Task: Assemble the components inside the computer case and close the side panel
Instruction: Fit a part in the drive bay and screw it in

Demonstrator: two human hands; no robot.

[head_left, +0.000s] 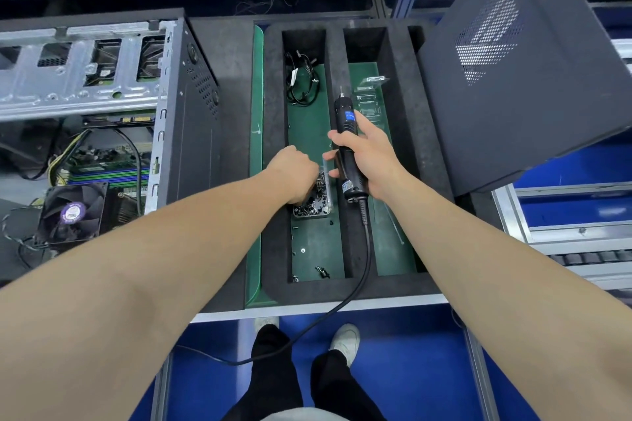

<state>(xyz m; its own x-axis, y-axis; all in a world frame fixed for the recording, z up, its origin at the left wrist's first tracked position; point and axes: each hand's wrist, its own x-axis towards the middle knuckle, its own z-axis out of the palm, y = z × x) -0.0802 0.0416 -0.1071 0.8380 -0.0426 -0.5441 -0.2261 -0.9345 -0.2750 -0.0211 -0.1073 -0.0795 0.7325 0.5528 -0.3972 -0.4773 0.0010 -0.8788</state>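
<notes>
At centre frame, the right hand (371,161) is wrapped firmly around a black electric screwdriver (348,143), tip pointing away. Just left, the left hand (297,174) reaches, fingers curled, into a clear screw box (316,200); whether it grips anything cannot be told. The open computer case (113,106) lies at the left, and its side panel (526,79) leans at the upper right.

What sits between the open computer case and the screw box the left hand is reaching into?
In the head view, only the foam tray's black wall and a green mat strip separate the computer case from the screw box under the left hand.
</notes>
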